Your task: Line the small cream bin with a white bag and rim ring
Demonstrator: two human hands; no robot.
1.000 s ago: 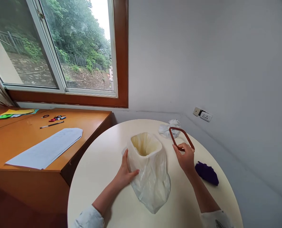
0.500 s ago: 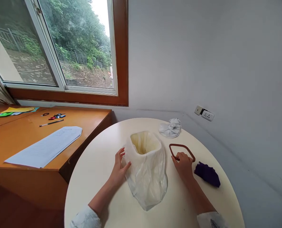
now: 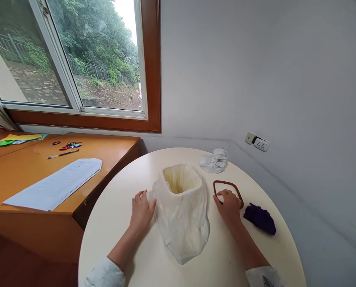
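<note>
In the middle of the round table stands a bin [image 3: 182,181] with a pale, yellowish inside. A thin white plastic bag [image 3: 185,227] covers its outside and trails toward me. My left hand [image 3: 142,210] is beside the bin's left side, thumb and fingers curved apart; whether the fingertips touch the bag is unclear. To the right, a brown rounded frame [image 3: 229,183] lies on the table. My right hand [image 3: 228,206] is over its near side with the fingers bent and apart, hiding part of it. Close to that hand is a dark purple cloth [image 3: 260,219].
Crumpled white plastic [image 3: 214,161] sits at the back of the round table [image 3: 115,223]. On the left, a wooden desk [image 3: 112,149] holds papers [image 3: 56,183], a pen [image 3: 63,154] and keys [image 3: 72,146]. A wall socket [image 3: 262,144] is beyond the table.
My left hand has moved left, away from the bin's side. My right hand's fingers have loosened around the frame's near side, and the frame has shifted slightly.
</note>
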